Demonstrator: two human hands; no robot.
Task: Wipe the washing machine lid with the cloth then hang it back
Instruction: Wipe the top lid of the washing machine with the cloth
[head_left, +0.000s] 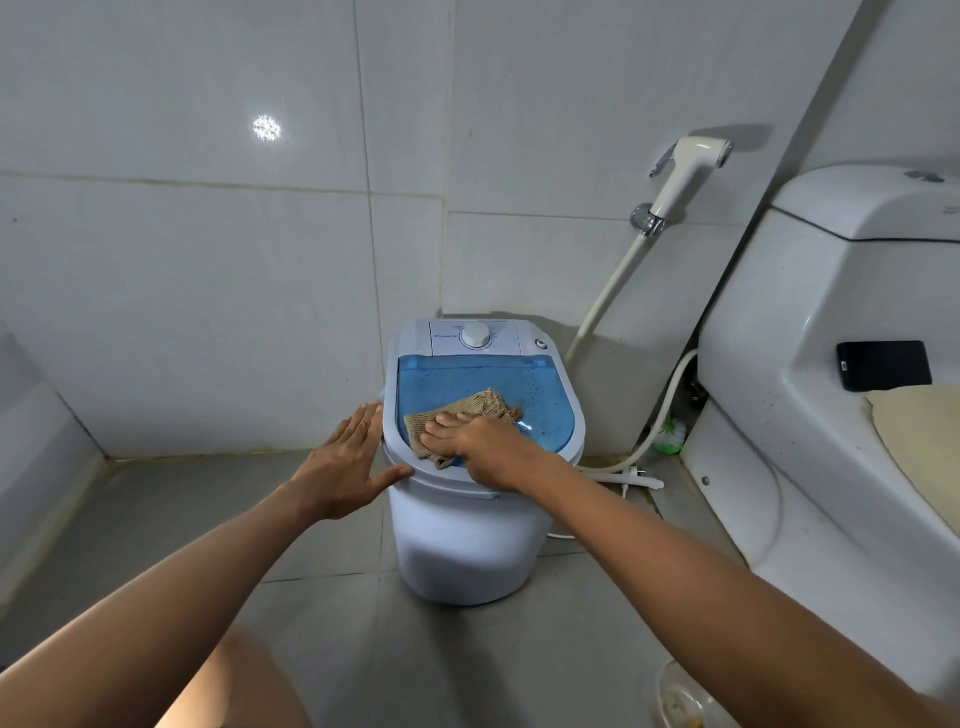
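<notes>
Your right hand (480, 441), centre of the frame: palm down, fingers flat and together, pressing the cloth (457, 421) onto the lid, not clenched around it. Your left hand (345, 467), just left of centre: released, fingers spread, palm set against the left rim of the machine, thumb lying along the front edge, holding nothing. Cloth: tan, coarse weave, crumpled, lying on the front left part of the lid, one corner reaching past your right hand toward the middle, another hanging a little over the white front rim. Washing machine lid (540, 395): translucent blue, closed, speckled with dark spots, set in a white frame. Washing machine (462, 551): small white tub standing on the grey tiled floor (156, 519), centre of the frame, against the corner of the walls. Control panel at the lid's far edge: one round white dial (476, 335) and a smaller button to its right. Bidet sprayer (685, 174), upper right: cream head in a wall holder, hose running down behind the machine. Toilet (831, 322), right edge: white cistern and bowl, a dark phone (884, 365) lying flat on the ledge behind the seat. Green-and-white brush (670, 434), between machine and toilet, on the floor. White cable and plug (636, 475), on the floor just right of the machine. Walls: pale grey tiles, a bright light reflection in the upper left.
</notes>
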